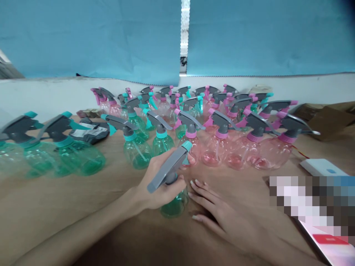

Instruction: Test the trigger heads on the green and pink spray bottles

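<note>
My left hand (159, 181) is wrapped around the neck of a green spray bottle (174, 207) with a grey and teal trigger head (169, 167). The bottle is close in front of me, and its collar is mostly covered by my fingers. Just right of it, my right hand (216, 207) rests on the tabletop, fingers stretched out and holding nothing. Its fingertips are close to the bottle; whether they touch it I cannot tell. Beyond my hands stands a row of spray bottles, among them a green one (163, 144) and a pink one (216, 147).
Several green spray bottles (80, 155) stand at the left, beside a dark plastic packet (93, 131). More bottles crowd the back by the wall. At the right are a white box (323, 167), a partly blurred screen device (318, 225) and brown packaging (330, 118). Blue curtains (97, 37) hang behind.
</note>
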`<action>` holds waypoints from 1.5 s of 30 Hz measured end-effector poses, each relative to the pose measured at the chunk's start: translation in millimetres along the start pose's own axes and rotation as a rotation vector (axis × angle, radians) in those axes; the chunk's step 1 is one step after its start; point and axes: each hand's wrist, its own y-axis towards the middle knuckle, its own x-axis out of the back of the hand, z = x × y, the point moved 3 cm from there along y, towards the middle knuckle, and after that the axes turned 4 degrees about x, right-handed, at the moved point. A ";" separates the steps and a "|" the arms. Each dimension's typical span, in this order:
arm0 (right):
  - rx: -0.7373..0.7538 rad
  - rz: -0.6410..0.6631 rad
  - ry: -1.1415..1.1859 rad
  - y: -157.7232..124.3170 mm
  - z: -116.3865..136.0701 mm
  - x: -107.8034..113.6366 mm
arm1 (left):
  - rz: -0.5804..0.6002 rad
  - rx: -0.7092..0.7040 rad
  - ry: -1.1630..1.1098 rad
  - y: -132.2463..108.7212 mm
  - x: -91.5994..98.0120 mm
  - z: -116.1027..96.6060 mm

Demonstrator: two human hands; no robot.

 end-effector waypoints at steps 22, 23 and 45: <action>-0.001 -0.005 0.016 -0.9 -1.6 -2.0 | -0.118 0.090 -0.026 -1.7 -1.0 15.3; -0.002 0.000 0.015 -0.9 -1.6 -2.0 | -0.111 0.089 -0.024 -1.9 -1.4 15.5; 0.015 -0.013 -0.027 -0.8 0.7 0.4 | -0.071 0.051 -0.096 -1.7 -9.2 15.0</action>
